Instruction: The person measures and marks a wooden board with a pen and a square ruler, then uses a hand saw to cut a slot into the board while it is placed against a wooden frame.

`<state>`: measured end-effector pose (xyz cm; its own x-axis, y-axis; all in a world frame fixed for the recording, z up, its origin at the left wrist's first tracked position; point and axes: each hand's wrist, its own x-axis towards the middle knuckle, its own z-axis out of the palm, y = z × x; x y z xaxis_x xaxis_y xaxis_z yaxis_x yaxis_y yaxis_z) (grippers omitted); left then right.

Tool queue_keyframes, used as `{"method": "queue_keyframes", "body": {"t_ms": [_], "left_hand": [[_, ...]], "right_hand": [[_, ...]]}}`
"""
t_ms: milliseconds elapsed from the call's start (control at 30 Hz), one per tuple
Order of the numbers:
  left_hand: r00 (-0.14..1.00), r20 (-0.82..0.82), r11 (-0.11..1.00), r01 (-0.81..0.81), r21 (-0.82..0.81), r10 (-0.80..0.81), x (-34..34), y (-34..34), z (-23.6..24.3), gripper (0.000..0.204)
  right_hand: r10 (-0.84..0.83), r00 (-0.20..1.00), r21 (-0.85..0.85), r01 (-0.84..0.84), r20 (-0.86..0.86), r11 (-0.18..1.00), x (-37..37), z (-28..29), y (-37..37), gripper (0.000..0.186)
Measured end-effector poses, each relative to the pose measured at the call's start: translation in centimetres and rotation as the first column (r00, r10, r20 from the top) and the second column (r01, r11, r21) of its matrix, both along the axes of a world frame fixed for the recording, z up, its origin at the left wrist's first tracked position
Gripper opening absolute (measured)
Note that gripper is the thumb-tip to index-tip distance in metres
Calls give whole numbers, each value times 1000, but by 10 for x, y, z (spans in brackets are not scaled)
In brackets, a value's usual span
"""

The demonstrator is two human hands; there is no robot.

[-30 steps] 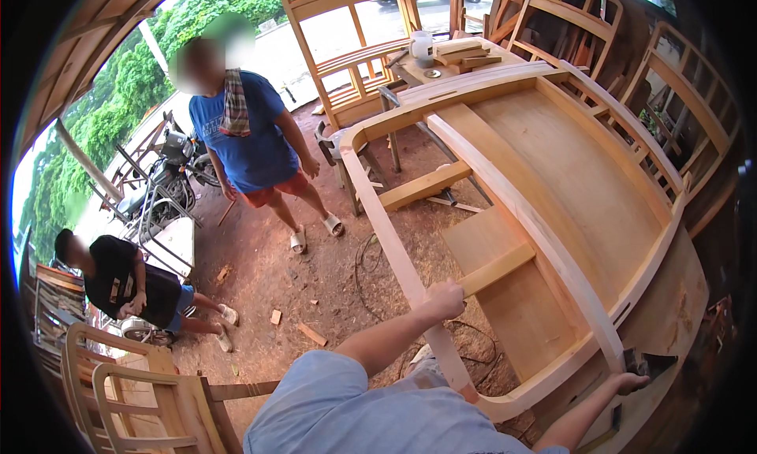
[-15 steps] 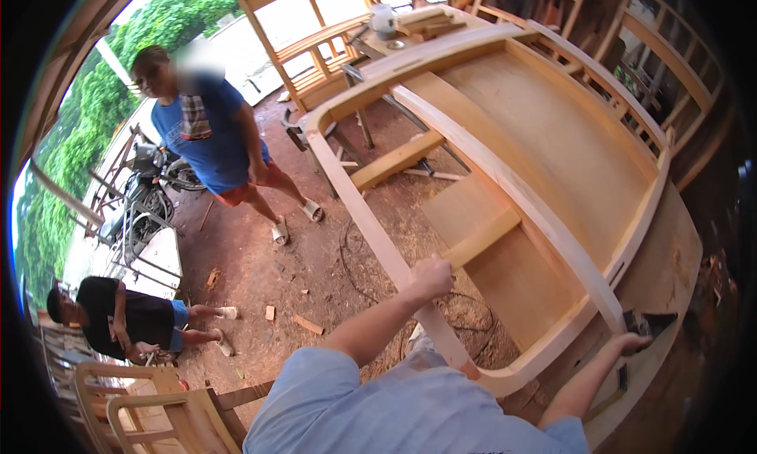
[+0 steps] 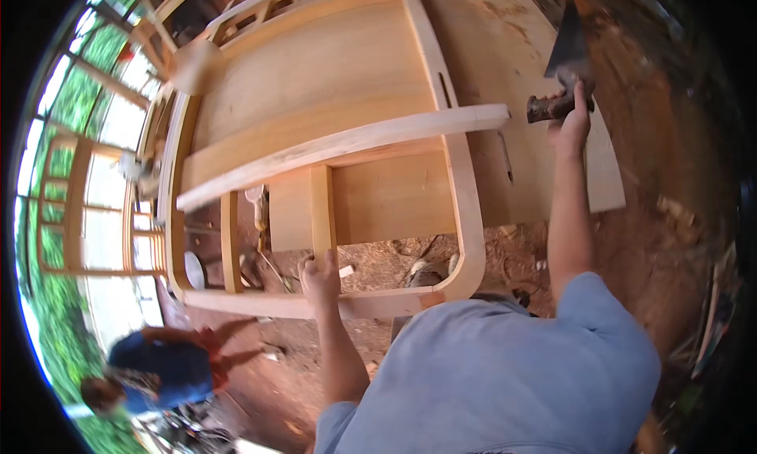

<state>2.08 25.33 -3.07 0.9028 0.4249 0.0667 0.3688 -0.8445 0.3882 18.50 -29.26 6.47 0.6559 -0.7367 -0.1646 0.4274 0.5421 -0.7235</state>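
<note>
A large pale wooden frame (image 3: pixel 465 194) with rounded corners and panels stands in front of me. My left hand (image 3: pixel 319 279) is closed over its near rail (image 3: pixel 260 303), beside a short crosspiece (image 3: pixel 322 206). A long, slightly curved wooden bar (image 3: pixel 355 141) lies across the frame, its right end sticking out past the side rail. Out to the right, my right hand (image 3: pixel 574 125) grips the brown handle of a handsaw (image 3: pixel 568 52), its dark blade pointing away from me. The saw is apart from the wood.
Under the frame's right side lies a plywood sheet (image 3: pixel 520 194), with a thin pointed tool (image 3: pixel 505 156) on it. A person in blue (image 3: pixel 162 367) stands at the lower left. More wooden frames (image 3: pixel 79 206) stand at the left. Wood shavings (image 3: pixel 378 269) cover the floor.
My view has swung right, so the person in black has left the picture. My right hand has lifted the saw away from the bar's end. My left hand stays at the near rail.
</note>
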Motion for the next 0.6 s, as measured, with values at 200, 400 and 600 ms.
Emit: {"method": "queue_keyframes", "body": {"t_ms": [200,400,600], "left_hand": [[881,406,876,379,-299,-243,96,-60,18,29],[578,519,649,758,-55,-630,234,-209,65,40],[690,-209,721,658,-218,-693,297,-290,63,84]], "right_hand": [[154,977,-675,-214,-148,706,-166,-4,46,34],[109,925,-585,-318,-364,746,-230,30,138,42],[171,869,-511,-421,-465,749,-255,27,172,56]]}}
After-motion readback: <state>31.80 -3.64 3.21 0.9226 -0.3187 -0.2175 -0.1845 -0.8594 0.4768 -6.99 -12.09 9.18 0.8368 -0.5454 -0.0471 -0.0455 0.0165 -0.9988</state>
